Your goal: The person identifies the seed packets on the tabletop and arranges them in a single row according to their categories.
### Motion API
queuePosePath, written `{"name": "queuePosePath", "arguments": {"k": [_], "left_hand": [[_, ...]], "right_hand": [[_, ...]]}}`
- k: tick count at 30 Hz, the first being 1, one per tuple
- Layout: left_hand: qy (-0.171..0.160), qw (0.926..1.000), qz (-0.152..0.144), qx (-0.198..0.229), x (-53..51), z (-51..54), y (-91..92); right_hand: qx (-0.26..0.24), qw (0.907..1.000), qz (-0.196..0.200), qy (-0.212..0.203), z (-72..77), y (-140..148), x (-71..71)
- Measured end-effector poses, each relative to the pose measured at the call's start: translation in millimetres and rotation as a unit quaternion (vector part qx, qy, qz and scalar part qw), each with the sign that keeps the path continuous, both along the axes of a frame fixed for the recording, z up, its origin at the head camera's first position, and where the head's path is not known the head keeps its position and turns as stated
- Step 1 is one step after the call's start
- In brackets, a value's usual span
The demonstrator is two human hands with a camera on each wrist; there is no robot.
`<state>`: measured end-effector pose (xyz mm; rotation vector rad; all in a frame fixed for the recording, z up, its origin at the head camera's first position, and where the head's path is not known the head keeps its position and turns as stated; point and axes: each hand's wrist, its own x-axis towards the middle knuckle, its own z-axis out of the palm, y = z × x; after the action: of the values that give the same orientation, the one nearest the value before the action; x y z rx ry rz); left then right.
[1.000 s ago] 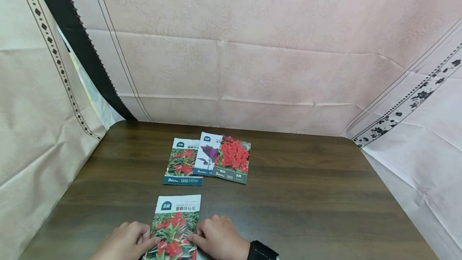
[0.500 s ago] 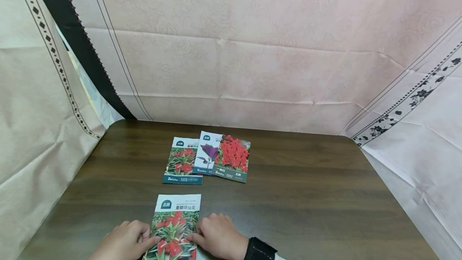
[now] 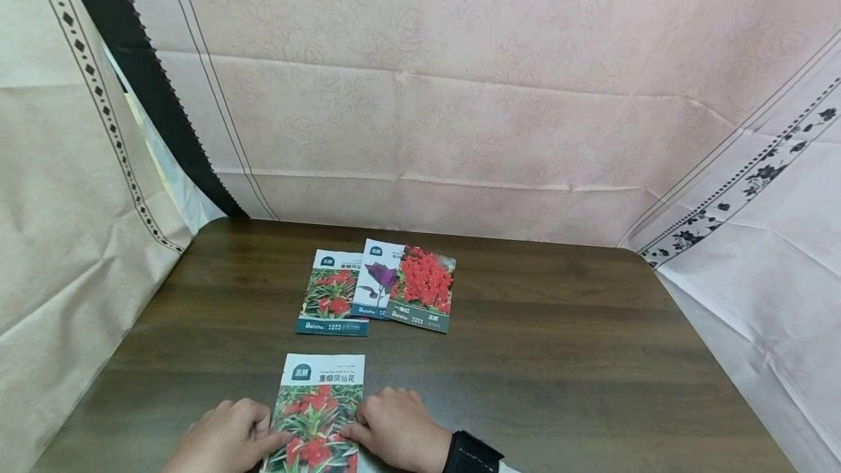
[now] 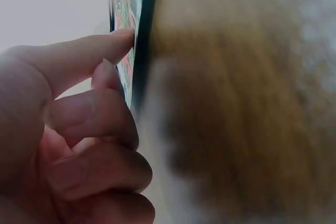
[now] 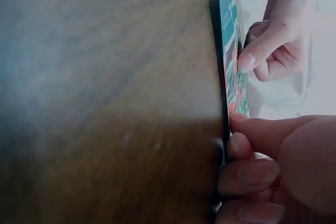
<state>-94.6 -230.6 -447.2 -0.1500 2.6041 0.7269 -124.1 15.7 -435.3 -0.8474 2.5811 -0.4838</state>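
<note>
A seed packet point(image 3: 320, 404) with a white top and a picture of red flowers among green leaves lies at the table's front. On its left edge, my left hand point(image 3: 226, 435) pinches it, thumb on top and the other fingers curled. My right hand point(image 3: 399, 431) pinches the opposite edge the same way. Seen from the side in the right wrist view, the packet point(image 5: 230, 45) is thin, with a blue-green end. The left wrist view shows the left thumb on the packet point(image 4: 126, 9). The head view cuts off its lower end.
Farther back on the wooden table point(image 3: 558, 356) three packets overlap: a red-flower-and-leaf one point(image 3: 333, 298) at left, a purple-flower one point(image 3: 374, 287) in the middle, a red-blossom one point(image 3: 423, 283) at right. Patterned cloth point(image 3: 460, 93) hangs behind and at both sides.
Hardly anything differs: both hands keep their hold on the front packet, which has shifted very slightly left. The three rear packets stay where they were.
</note>
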Motion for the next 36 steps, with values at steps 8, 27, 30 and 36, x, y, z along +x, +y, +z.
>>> {"name": "queuePosePath", "arguments": {"k": [8,27,30,36], "left_hand": [[0.085,0.9956,-0.036,-0.018,4.2,13.6,2.8],[0.173,0.9491,-0.254,-0.071,3.1,7.7,-5.5],[0.159,0.9507,-0.257,-0.070,2.1,4.3,-7.2],[0.114,0.9595,-0.250,-0.063,-0.6,2.8,-8.4]], "right_hand": [[-0.005,0.9999,0.005,0.008,-1.0,0,-0.6],[-0.012,0.9999,-0.001,-0.007,0.3,1,-0.8],[-0.019,0.9997,0.000,-0.014,-0.1,1,-1.4],[-0.050,0.9982,-0.018,-0.029,3.4,1,-1.5]]}}
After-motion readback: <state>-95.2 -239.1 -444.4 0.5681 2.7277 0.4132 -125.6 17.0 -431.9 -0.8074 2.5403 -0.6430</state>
